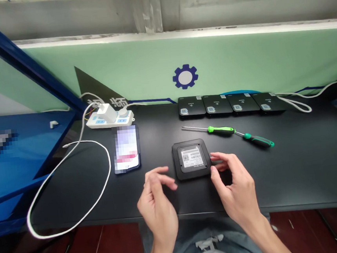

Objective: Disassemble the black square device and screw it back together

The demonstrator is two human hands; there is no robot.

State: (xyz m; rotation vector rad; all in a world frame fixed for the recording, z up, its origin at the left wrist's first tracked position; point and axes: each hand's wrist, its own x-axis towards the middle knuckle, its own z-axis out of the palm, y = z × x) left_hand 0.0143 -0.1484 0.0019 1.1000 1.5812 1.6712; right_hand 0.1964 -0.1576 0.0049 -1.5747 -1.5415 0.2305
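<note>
A square black electronic box (176, 161) lies on the black table with a white printed label facing up. At its right edge is my right hand (235, 183), thumb and fingers apart and the fingertips at or touching the side; whether they press on it I cannot tell. My left hand (159, 200) hovers just left of the box's near corner, fingers loosely bent and holding nothing. Beyond the box lie two screwdrivers: a bright green and black one (222, 130) and a darker green and black one (258, 140), both with thin metal shafts.
Several similar black boxes (216, 105) stand in a row at the back. A phone (127, 150) lies to the left, below a white power strip (110, 119). A white cable (109, 163) loops over the table's left side and front edge (194, 215).
</note>
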